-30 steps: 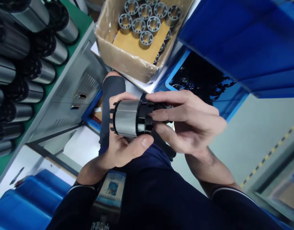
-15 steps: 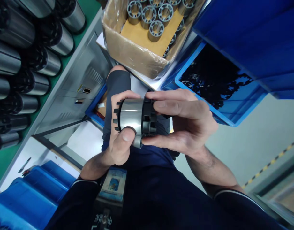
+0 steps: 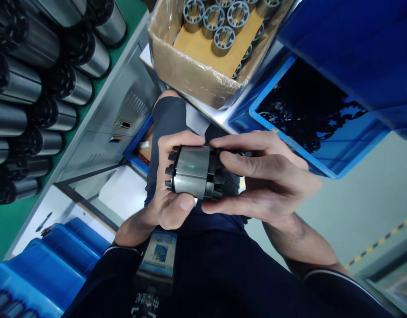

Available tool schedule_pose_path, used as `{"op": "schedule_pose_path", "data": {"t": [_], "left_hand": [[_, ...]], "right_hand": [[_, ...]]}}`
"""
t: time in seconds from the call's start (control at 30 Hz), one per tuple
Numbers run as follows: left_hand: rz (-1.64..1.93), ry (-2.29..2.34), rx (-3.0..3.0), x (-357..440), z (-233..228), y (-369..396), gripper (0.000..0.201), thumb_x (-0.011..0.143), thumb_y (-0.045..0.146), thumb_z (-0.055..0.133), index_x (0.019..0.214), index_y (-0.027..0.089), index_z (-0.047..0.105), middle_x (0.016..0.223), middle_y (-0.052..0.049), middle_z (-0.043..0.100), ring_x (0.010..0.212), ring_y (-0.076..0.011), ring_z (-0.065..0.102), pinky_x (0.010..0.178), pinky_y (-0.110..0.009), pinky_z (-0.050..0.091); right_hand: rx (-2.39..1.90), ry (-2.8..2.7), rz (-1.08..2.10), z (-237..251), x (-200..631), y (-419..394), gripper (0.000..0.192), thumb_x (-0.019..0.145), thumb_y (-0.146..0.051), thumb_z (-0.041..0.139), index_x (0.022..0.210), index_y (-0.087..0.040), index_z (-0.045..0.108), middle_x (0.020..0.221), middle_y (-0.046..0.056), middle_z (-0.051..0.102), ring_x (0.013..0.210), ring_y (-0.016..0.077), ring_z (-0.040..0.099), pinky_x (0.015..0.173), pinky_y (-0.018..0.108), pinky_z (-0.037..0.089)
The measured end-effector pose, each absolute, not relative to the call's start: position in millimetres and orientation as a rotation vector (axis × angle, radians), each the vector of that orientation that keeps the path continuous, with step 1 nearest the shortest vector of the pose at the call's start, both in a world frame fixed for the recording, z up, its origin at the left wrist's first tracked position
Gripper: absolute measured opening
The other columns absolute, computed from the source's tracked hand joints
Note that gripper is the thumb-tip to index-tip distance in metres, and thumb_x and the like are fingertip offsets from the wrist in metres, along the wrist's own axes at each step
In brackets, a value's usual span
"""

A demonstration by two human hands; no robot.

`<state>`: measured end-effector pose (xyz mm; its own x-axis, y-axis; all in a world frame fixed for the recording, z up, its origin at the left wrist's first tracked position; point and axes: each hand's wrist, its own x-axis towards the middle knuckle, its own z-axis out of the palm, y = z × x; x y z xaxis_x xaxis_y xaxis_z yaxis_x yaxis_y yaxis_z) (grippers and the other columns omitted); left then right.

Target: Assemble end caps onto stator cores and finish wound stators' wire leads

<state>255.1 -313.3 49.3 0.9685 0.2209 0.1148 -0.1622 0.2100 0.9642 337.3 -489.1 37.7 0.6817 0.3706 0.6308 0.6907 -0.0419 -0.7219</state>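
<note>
Left thumb (image 3: 178,210) slid lower on the stator core (image 3: 192,170), left fingers (image 3: 180,139) hugging it, right fingers (image 3: 245,165) pinching its black end.

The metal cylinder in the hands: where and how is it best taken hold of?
Probably grip the metal cylinder around its smooth middle, from the side of the left hand. It lies sideways, so thumb and fingers should span its round wall, past the black prongs. The right hand is at the other end.

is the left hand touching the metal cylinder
Touching: the head view shows the left hand wrapped around the metal cylinder, with its thumb against the lower edge and no gap between them.
</note>
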Motion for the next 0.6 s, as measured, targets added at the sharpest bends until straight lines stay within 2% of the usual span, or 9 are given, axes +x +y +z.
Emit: {"op": "schedule_pose_path", "data": {"t": [0.1, 0.2, 0.3, 0.37, 0.43, 0.5, 0.6], "left_hand": [[0.289, 0.031, 1.38, 255.4, 50.2, -315.0, 0.045, 0.109, 0.063, 0.07, 0.144, 0.036, 0.076, 0.121, -0.005, 0.073, 0.099, -0.0256, 0.073, 0.083, -0.043, 0.065], [0.317, 0.001, 1.374, 255.3, 52.3, -315.3, 0.042, 0.111, 0.056, 0.071, 0.145, 0.031, 0.073, 0.118, -0.006, 0.07, 0.093, -0.0243, 0.07, 0.081, -0.043, 0.064], [0.227, -0.037, 1.45, 252.0, 54.8, -310.3, 0.044, 0.115, 0.054, 0.068, 0.152, 0.032, 0.065, 0.12, -0.005, 0.069, 0.099, -0.0247, 0.072, 0.088, -0.045, 0.066], [0.19, -0.079, 1.505, 248.4, 54.8, -306.4, 0.051, 0.11, 0.054, 0.079, 0.154, 0.035, 0.062, 0.125, -0.005, 0.072, 0.101, -0.0257, 0.077, 0.093, -0.046, 0.068], [0.156, -0.026, 1.475, 245.5, 53.2, -304.8, 0.06, 0.102, 0.052, 0.091, 0.152, 0.036, 0.062, 0.129, -0.005, 0.075, 0.103, -0.0274, 0.081, 0.098, -0.049, 0.069], [0.124, 0.106, 1.365, 245.1, 50.6, -306.3, 0.057, 0.101, 0.051, 0.093, 0.147, 0.034, 0.064, 0.128, -0.006, 0.079, 0.105, -0.0293, 0.084, 0.101, -0.051, 0.068], [0.098, 0.267, 1.113, 250.1, 48.1, -311.2, 0.05, 0.102, 0.06, 0.087, 0.14, 0.034, 0.067, 0.11, -0.003, 0.08, 0.095, -0.0285, 0.084, 0.087, -0.048, 0.068]], "right_hand": [[-1.623, -0.843, -0.306, 32.1, 334.9, -486.6, 0.068, 0.086, -0.059, 0.107, 0.148, -0.039, 0.085, 0.137, 0.005, 0.09, 0.102, 0.0328, 0.09, 0.091, 0.047, 0.079], [-1.564, -0.823, -0.285, 23.4, 333.3, -483.6, 0.076, 0.082, -0.061, 0.109, 0.149, -0.038, 0.084, 0.14, 0.006, 0.089, 0.107, 0.033, 0.09, 0.091, 0.044, 0.08], [-1.508, -0.827, -0.262, 18.8, 333.2, -483.1, 0.079, 0.082, -0.061, 0.109, 0.153, -0.037, 0.083, 0.143, 0.007, 0.088, 0.112, 0.0333, 0.09, 0.093, 0.044, 0.08], [-1.524, -0.827, -0.229, 21.2, 334.2, -485.1, 0.072, 0.089, -0.059, 0.105, 0.155, -0.04, 0.082, 0.144, 0.006, 0.088, 0.112, 0.0333, 0.091, 0.092, 0.045, 0.08], [-1.572, -0.86, -0.168, 27.7, 335.8, -489.0, 0.072, 0.093, -0.053, 0.103, 0.16, -0.043, 0.079, 0.15, 0.004, 0.086, 0.115, 0.0333, 0.091, 0.093, 0.046, 0.081], [-1.599, -0.924, -0.116, 36.1, 336.5, -494.8, 0.082, 0.093, -0.039, 0.103, 0.169, -0.041, 0.073, 0.158, 0.003, 0.082, 0.124, 0.033, 0.089, 0.099, 0.045, 0.082], [-1.6, -0.821, -0.018, 48.4, 332.8, -506.0, 0.09, 0.089, -0.019, 0.101, 0.169, -0.045, 0.071, 0.161, -0.004, 0.08, 0.14, 0.0331, 0.085, 0.118, 0.048, 0.077]]}}
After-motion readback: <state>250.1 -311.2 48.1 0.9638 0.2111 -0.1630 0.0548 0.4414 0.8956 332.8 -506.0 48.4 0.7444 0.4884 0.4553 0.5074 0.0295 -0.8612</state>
